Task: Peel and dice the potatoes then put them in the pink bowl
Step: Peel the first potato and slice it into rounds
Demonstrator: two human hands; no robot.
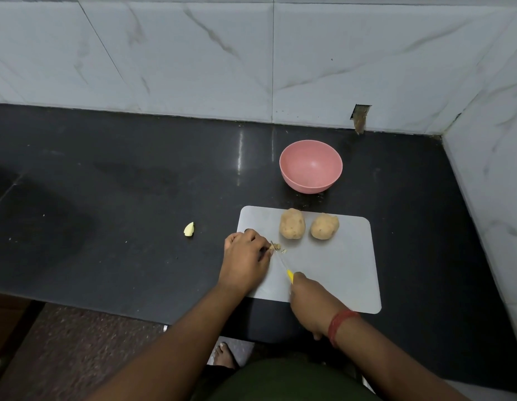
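On the grey cutting board (338, 264), left hand (245, 256) pinching small potato scraps (276, 247) at nine o'clock, right hand (309, 299) gripping yellow-handled knife (283, 263), two unpeeled potatoes (292, 224) at twelve, pink bowl (310, 166) beyond still empty: barely started.
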